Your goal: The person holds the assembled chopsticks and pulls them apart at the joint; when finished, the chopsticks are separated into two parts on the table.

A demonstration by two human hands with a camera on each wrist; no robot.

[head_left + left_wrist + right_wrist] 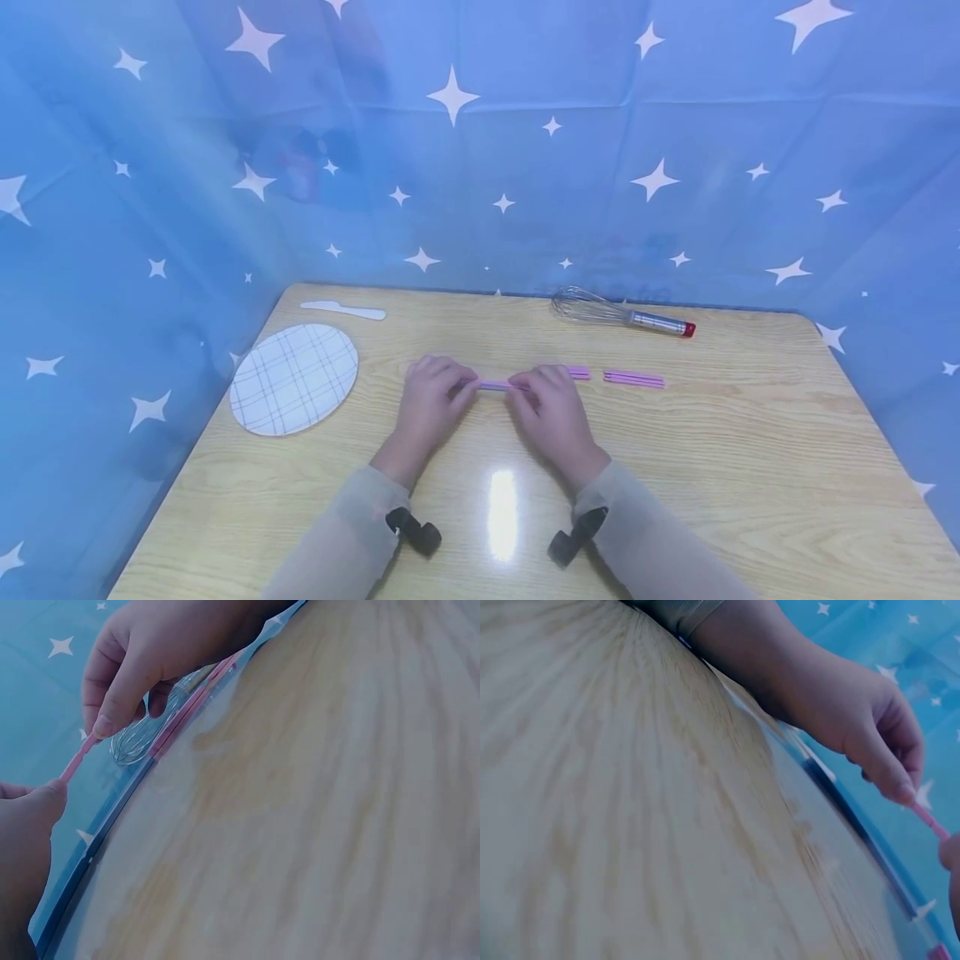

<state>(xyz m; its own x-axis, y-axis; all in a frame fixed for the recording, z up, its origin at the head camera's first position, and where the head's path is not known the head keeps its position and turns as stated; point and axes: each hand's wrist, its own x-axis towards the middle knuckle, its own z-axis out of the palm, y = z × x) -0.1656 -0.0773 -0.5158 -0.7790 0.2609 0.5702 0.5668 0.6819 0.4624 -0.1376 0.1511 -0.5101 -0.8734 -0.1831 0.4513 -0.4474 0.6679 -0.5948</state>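
Note:
Between thumb and fingers of each hand a slim pink stick [493,385] is pinched, one end per hand. My left hand [435,392] has its left end and my right hand [551,408] its right end. The left wrist view shows the stick [77,759] running straight from one thumb to the other, raised over the table. In the right wrist view the stick [930,819] shows near the right edge. Just behind my right hand lie pink sticks [579,372], partly hidden by it. Another small group of pink sticks [633,379] lies to their right.
A whisk [600,310] with a red-ended handle lies at the back right. At the back left are a white knife [343,310] and a round white checked plate [294,379]. Starry blue cloth [480,183] hangs around the wooden table [750,467].

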